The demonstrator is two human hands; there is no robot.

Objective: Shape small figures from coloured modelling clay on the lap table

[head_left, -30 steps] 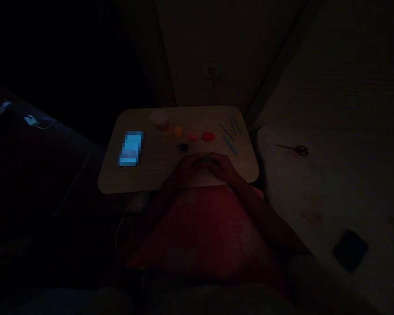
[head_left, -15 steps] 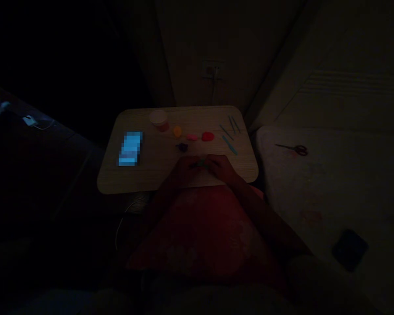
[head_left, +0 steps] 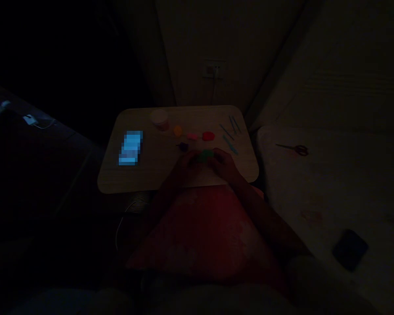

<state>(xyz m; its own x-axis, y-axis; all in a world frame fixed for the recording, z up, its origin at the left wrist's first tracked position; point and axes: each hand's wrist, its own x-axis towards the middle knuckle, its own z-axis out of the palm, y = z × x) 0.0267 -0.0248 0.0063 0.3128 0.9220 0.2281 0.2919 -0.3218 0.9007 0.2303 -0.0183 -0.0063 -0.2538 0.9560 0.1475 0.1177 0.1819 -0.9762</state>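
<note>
In dim light, a piece of green modelling clay [head_left: 206, 154] is held between my two hands near the front of a small wooden table. My left hand [head_left: 185, 163] grips its left side, and my right hand [head_left: 223, 163] has its fingers curled on the right side. Just beyond them lie a dark purple lump [head_left: 183, 147], a pink piece [head_left: 192, 137], a red piece [head_left: 208, 136] and an orange piece [head_left: 177, 131], all looking like clay. A teal plastic knife [head_left: 230, 144] rests right of my right hand.
A tub [head_left: 160, 119] stands at the table's back left, behind a lit phone [head_left: 130, 148]. Several thin sticks [head_left: 234, 124] lie at the back right. On the pale bedding to the right are scissors [head_left: 295, 149] and a dark square object [head_left: 350, 250]. A wall socket [head_left: 213, 69] is behind the table.
The green clay has come up and forward between my hands and shows more of its surface. Both hands have shifted slightly; the other things on the table stay put.
</note>
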